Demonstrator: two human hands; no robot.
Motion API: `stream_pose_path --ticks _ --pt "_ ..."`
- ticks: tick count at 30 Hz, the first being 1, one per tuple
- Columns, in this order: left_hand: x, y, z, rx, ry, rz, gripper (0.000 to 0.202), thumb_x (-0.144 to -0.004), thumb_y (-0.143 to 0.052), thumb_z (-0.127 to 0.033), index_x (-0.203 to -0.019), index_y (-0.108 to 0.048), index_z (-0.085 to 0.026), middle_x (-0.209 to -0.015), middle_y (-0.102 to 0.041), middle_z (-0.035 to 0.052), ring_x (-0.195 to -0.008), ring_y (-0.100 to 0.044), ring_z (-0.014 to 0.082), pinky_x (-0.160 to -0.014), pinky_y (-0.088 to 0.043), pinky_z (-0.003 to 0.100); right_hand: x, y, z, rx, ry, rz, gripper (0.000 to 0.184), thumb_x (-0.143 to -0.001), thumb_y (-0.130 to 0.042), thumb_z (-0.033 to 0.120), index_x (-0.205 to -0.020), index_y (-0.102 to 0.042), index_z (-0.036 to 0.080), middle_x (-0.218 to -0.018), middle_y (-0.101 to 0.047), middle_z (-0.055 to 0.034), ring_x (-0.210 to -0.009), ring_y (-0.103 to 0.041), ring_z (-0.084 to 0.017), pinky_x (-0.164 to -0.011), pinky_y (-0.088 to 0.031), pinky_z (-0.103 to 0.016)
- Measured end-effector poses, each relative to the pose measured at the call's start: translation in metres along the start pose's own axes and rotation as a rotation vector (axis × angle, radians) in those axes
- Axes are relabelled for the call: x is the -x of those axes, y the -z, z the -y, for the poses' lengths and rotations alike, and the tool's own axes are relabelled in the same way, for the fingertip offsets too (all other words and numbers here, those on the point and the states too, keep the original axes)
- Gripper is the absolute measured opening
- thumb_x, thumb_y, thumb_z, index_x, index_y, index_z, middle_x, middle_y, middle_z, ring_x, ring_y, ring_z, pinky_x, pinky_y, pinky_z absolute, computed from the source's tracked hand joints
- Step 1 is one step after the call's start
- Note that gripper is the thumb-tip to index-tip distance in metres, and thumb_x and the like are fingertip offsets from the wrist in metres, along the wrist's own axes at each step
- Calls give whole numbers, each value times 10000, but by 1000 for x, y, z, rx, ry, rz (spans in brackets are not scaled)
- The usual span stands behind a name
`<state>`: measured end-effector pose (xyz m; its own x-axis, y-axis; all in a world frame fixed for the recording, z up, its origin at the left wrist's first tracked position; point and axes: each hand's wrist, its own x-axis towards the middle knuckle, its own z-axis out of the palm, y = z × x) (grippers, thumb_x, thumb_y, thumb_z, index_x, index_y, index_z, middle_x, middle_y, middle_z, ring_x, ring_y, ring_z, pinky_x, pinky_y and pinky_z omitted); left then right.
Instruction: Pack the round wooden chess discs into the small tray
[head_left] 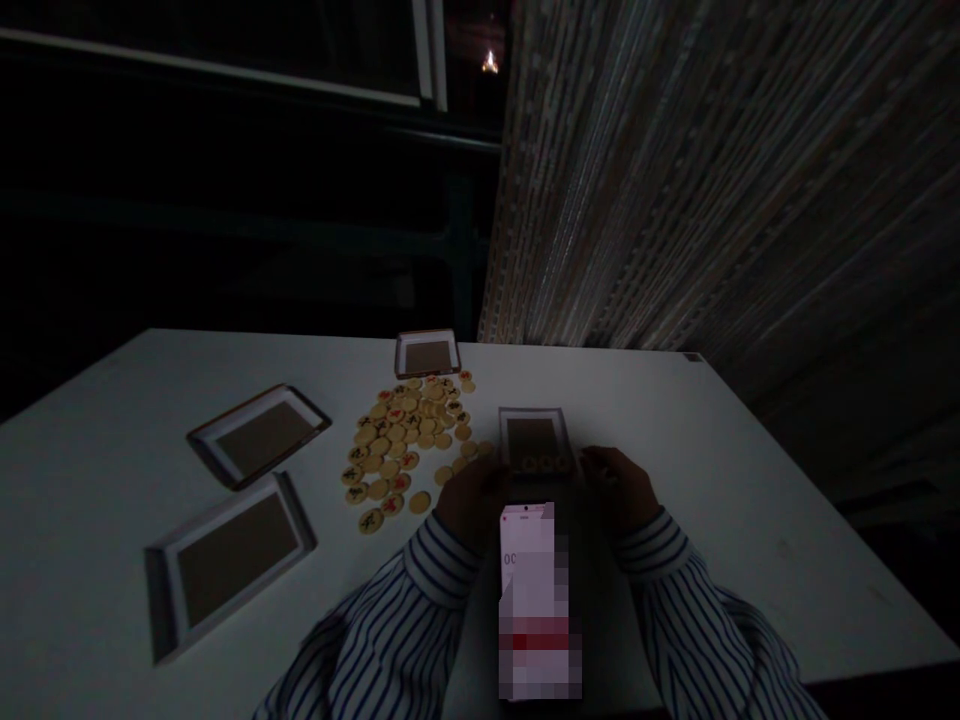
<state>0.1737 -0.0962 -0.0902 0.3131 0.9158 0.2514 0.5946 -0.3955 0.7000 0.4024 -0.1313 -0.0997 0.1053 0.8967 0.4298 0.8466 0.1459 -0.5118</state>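
Observation:
A heap of round tan game pieces (409, 435) with red and black marks lies on the white table (750, 470). A small tray (534, 432) in front of me holds three of these pieces (545, 463) along its near edge. My left hand (469, 500) rests at the tray's near left corner, fingers curled; what it holds is hidden in the dark. My right hand (619, 485) sits at the tray's near right corner, fingers curled too. A lit phone screen (534, 590) stands between my striped sleeves.
Two larger trays (259, 432) (225, 560) lie at the left of the table, and another small tray (427, 352) lies behind the heap. A curtain (712, 170) hangs at the back right. The room is very dark.

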Motion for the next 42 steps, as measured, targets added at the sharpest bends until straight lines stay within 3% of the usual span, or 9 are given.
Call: stream_pose_path --ticks 6,16,24,28,35,38,42 --pt "13 11 -8 76 -41 10 167 -767 -506 -270 -799 -638 -173 -705 -659 21 -637 -617 125 -582 -495 227 1 4 0 -20 -44 -32 280 -824 -437 368 -741 -602 157 -617 -613 -24 -526 -544 -112 -493 -431 -215" --pt "44 24 -2 -24 -271 -108 125 -773 -499 -216 -790 -614 -172 -712 -662 31 -631 -614 123 -565 -494 220 5 3 2 -46 64 -24 279 -827 -438 367 -747 -602 155 -617 -616 -25 -514 -537 -111 -475 -417 -214" --pt "58 44 9 -118 -320 -164 152 -787 -462 -174 -816 -612 -164 -767 -668 51 -696 -626 125 -623 -517 219 5 5 4 -25 101 -19 242 -829 -436 337 -774 -599 166 -663 -632 -43 -538 -556 -125 -474 -437 -233" --pt "65 58 17 -152 -257 -210 163 -798 -484 -219 -876 -619 -172 -864 -674 62 -815 -626 150 -737 -519 267 4 8 13 -41 183 -10 204 -818 -447 299 -841 -599 165 -716 -641 -51 -568 -564 -125 -497 -452 -239" --pt "78 81 39 -141 -110 -417 200 -793 -499 -313 -899 -614 -189 -915 -658 55 -860 -610 175 -818 -494 339 -4 13 45 -68 288 37 172 -801 -462 231 -899 -588 166 -730 -632 -48 -581 -561 -121 -497 -459 -230" --pt "86 90 47 -179 -50 -455 233 -793 -495 -330 -945 -602 -189 -928 -648 58 -861 -606 177 -823 -489 340 -10 10 62 -85 326 94 173 -810 -463 249 -867 -609 175 -696 -632 -47 -591 -579 -129 -531 -481 -239" --pt "96 92 59 -233 3 -452 272 -807 -459 -358 -984 -581 -190 -947 -643 70 -864 -605 185 -803 -497 340 -17 -1 83 -30 441 215 217 -835 -426 253 -884 -625 181 -805 -654 -85 -717 -608 -163 -628 -502 -284"
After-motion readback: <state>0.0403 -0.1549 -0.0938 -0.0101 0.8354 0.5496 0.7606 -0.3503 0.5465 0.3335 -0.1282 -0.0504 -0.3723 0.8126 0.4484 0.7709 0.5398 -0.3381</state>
